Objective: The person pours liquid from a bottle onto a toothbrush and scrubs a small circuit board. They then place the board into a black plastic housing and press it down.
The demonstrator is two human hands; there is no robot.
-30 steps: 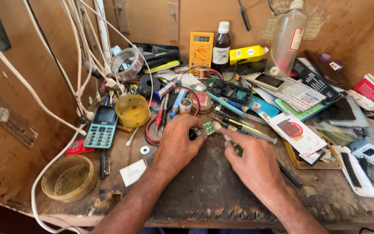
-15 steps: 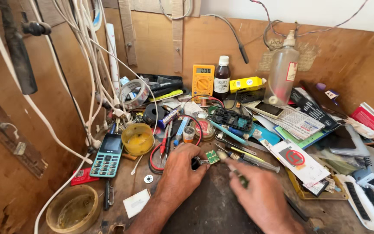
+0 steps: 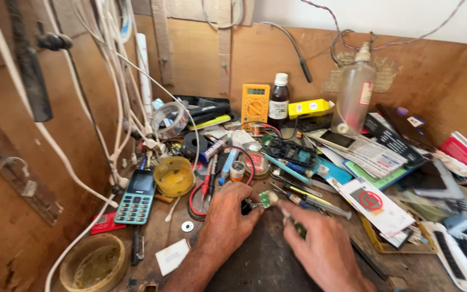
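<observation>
Head view, looking down on a crowded wooden table [image 3: 152,238].

Left hand [image 3: 228,219] rests near the middle of the table, its fingers [image 3: 252,208] pinched on the near edge of a small green circuit board [image 3: 266,198]. The board sits just above the dark mat [image 3: 260,259], raised slightly off it, between the two hands.

Right hand [image 3: 320,243] comes in from the right, fingers closed round a thin green-handled tool [image 3: 298,227]; its pale tip [image 3: 272,198] is at or touching the board's right edge. Exact contact too small to tell.

Handling, as a judgement: the board looks very light, stiff and thin, with small parts that would be fragile under pressure. Best held by its bare edges, as the left hand does, not across the face. Likely to skid or flip if pushed by the tool without that pinch.

Around them: red and black probe leads [image 3: 206,189] just left of the board, a yellow round tin [image 3: 173,176] beyond, a blue-green keypad phone [image 3: 137,198] further left. Screwdrivers and tweezers [image 3: 298,194] lie just right of the board. At the back, a yellow meter [image 3: 255,105], a brown bottle [image 3: 279,101] and a clear plastic bottle [image 3: 353,92]. White cables [image 3: 114,108] hang on the left wall.
</observation>
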